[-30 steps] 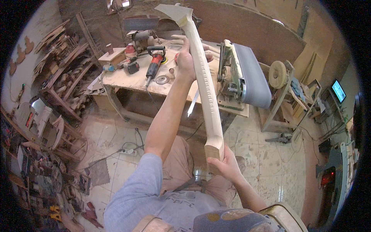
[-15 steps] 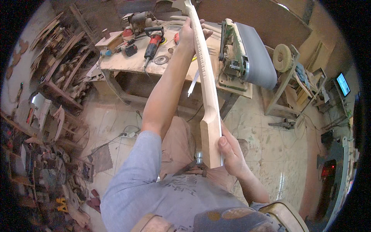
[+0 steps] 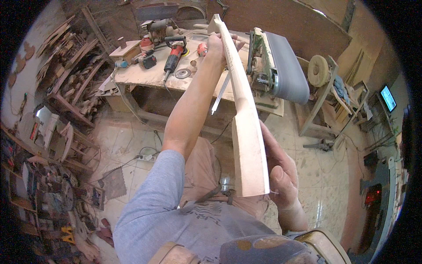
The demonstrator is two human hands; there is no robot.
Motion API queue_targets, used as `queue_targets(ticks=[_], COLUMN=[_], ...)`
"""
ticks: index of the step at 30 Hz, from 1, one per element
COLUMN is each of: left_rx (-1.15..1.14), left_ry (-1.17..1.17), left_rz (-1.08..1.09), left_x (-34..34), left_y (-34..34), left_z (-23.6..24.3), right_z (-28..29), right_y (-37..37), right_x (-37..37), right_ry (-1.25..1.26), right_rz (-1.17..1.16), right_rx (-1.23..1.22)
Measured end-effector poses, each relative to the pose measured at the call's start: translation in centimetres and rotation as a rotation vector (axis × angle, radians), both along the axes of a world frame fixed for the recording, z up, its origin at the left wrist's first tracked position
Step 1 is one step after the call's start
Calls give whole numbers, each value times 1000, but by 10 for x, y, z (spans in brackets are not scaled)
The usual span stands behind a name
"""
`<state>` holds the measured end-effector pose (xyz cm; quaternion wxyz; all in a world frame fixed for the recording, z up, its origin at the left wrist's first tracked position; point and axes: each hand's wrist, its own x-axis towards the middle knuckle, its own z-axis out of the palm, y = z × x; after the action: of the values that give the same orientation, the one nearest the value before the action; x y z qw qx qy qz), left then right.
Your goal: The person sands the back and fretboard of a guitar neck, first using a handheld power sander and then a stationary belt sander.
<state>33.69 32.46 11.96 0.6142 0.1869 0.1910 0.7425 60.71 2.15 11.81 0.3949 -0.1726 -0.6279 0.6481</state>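
A long pale wooden piece, shaped like an instrument neck (image 3: 239,83), stretches out in front of me. It has a slim shaft and a thick squared block at its near end. My left hand (image 3: 216,45) is wrapped round the shaft close to the far end, fingertips showing past its right side. Beside the near block is my right hand (image 3: 285,178), its fingers running along and behind the block's right edge. The thumb stands off that edge, and the block hides part of the fingers.
A belt sander (image 3: 283,66) stands at the right of the workbench (image 3: 136,78); its belt looks blurred. On the bench lie a red-and-black power tool (image 3: 175,57), a cordless drill (image 3: 147,60) and a disc (image 3: 183,73). Wood scraps fill the left shelves (image 3: 72,79).
The wooden piece has turned, and its near block has come closer and shifted right. My right thumb has left the block's face. My left hand keeps its hold.
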Motion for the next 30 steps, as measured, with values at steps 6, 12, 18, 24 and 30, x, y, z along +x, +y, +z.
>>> queue_targets(ticks=[6, 12, 18, 24, 30], left_rx=[-19, -28, -32, -37, 56], left_ry=[-66, -65, -60, -36, 275], left_rz=[-4, -13, -10, 9, 142], left_x=[8, 9, 11, 11, 11], left_y=[-4, -6, -6, -6, -10], left_z=[12, 18, 22, 24, 22], right_z=[21, 35, 36, 31, 13], right_y=[-6, -12, -12, -9, -1], right_x=[-3, -5, -2, 3, 6], right_ry=[17, 23, -15, 9, 32], right_rz=[-180, -243, -224, -169, -160], right_rx=[-55, -76, -65, 38, 38])
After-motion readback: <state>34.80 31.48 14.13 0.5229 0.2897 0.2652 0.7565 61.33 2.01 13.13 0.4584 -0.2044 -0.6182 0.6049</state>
